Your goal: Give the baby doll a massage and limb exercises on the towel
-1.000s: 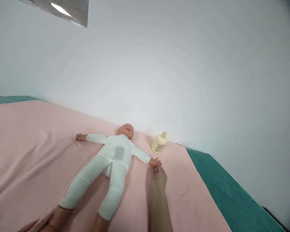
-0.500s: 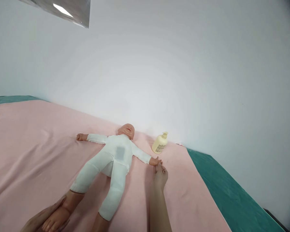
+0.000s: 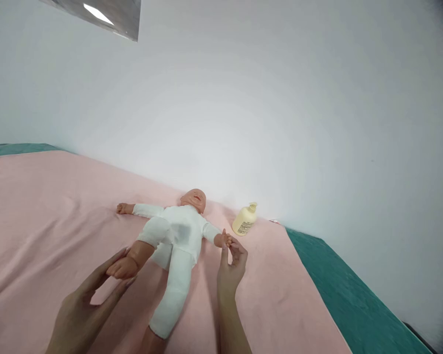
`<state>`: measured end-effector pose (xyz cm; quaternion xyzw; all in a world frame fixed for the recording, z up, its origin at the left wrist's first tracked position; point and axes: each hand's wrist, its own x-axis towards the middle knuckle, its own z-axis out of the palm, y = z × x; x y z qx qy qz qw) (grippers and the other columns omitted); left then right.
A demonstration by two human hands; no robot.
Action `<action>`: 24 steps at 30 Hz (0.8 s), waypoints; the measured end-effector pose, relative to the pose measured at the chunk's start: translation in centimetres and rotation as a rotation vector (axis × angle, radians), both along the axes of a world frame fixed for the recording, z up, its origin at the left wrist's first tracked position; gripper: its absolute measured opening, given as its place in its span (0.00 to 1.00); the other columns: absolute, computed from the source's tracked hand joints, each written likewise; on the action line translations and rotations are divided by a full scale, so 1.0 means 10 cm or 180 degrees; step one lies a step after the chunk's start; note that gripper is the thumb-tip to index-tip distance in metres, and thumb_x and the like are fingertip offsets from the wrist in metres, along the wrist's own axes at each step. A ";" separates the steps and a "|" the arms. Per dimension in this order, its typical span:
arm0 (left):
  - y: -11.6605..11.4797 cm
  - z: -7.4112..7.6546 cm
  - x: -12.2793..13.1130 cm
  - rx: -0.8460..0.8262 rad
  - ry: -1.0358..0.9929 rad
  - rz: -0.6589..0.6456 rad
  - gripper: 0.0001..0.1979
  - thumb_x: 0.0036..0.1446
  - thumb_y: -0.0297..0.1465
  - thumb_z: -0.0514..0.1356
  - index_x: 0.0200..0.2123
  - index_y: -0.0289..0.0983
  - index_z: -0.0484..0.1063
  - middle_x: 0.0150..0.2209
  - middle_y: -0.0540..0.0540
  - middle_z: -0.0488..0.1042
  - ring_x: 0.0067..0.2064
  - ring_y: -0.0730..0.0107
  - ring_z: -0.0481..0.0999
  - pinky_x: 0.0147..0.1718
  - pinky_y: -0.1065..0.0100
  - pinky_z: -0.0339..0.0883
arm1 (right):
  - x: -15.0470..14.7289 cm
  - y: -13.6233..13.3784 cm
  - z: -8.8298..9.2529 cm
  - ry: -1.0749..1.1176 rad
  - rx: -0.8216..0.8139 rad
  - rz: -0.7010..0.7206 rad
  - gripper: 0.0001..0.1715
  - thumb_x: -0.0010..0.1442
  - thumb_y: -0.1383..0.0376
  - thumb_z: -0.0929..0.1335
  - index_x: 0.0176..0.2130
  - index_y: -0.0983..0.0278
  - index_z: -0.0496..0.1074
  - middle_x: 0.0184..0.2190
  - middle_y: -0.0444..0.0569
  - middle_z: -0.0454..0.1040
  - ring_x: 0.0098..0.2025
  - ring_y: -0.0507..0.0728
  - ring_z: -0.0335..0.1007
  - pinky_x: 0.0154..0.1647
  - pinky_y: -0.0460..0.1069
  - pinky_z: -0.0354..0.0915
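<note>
While the doll [image 3: 186, 221] lies left of the bottle [image 3: 244, 221], the left hand [image 3: 88, 297], fingers half open, cradles its foot [image 3: 123, 268], probably for support; the right hand [image 3: 232, 269], fingers nearly closed, pinches the doll's hand [image 3: 226, 239] near the bottle, perhaps steadying it

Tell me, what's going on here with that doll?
A person has a doll, dressed in white, lying face up on a pink sheet. The left hand holds one foot, that leg bent at the knee, while the right hand holds the doll's hand by its fingers. A yellow pump bottle stands nearby, untouched.
</note>
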<state>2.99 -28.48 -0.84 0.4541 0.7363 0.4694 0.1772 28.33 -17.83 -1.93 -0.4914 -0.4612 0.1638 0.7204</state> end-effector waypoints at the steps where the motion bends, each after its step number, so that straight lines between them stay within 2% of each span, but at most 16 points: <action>1: 0.06 0.02 0.02 -0.0067 -0.0093 -0.0050 0.28 0.52 0.54 0.56 0.54 0.52 0.71 0.49 0.56 0.79 0.43 0.56 0.81 0.28 0.66 0.75 | -0.02 -0.01 -0.03 -0.0233 0.0060 0.0068 0.12 0.61 0.58 0.70 0.41 0.62 0.68 0.46 0.53 0.75 0.51 0.59 0.73 0.50 0.55 0.71; 5: 0.25 0.13 0.12 -0.0042 -0.0363 -0.0212 0.30 0.51 0.51 0.58 0.56 0.48 0.69 0.53 0.53 0.76 0.54 0.54 0.75 0.38 0.67 0.75 | -0.05 0.01 -0.09 -0.1310 0.0670 0.0399 0.02 0.62 0.67 0.68 0.39 0.61 0.70 0.44 0.51 0.77 0.49 0.57 0.75 0.47 0.53 0.73; 8: 0.37 0.19 0.23 0.0265 -0.0634 -0.0310 0.27 0.53 0.48 0.60 0.55 0.47 0.69 0.54 0.52 0.76 0.58 0.57 0.72 0.47 0.67 0.72 | -0.06 0.04 -0.09 -0.2089 0.1269 0.0462 0.07 0.61 0.73 0.67 0.39 0.61 0.71 0.43 0.52 0.77 0.47 0.56 0.76 0.47 0.51 0.74; 10: 0.44 0.22 0.28 0.0406 -0.0805 -0.0402 0.26 0.53 0.47 0.61 0.54 0.46 0.69 0.55 0.51 0.75 0.59 0.57 0.71 0.52 0.65 0.69 | -0.08 0.06 -0.08 -0.2418 0.1480 0.0465 0.08 0.61 0.74 0.67 0.38 0.62 0.71 0.43 0.53 0.77 0.47 0.56 0.76 0.46 0.50 0.75; 16: 0.52 0.27 0.33 0.0519 -0.0722 -0.0531 0.23 0.54 0.44 0.61 0.53 0.46 0.71 0.53 0.51 0.77 0.57 0.57 0.73 0.54 0.62 0.69 | -0.12 0.05 -0.04 -0.2743 0.1627 0.0484 0.06 0.62 0.73 0.69 0.39 0.62 0.70 0.42 0.54 0.77 0.45 0.56 0.77 0.43 0.50 0.77; 24: 0.45 0.27 0.33 0.0428 -0.0806 -0.0380 0.24 0.51 0.45 0.62 0.52 0.47 0.71 0.52 0.51 0.77 0.56 0.56 0.74 0.53 0.62 0.69 | -0.11 0.08 -0.08 -0.2678 0.1564 0.0502 0.07 0.61 0.73 0.69 0.39 0.62 0.70 0.43 0.55 0.77 0.45 0.57 0.77 0.45 0.51 0.77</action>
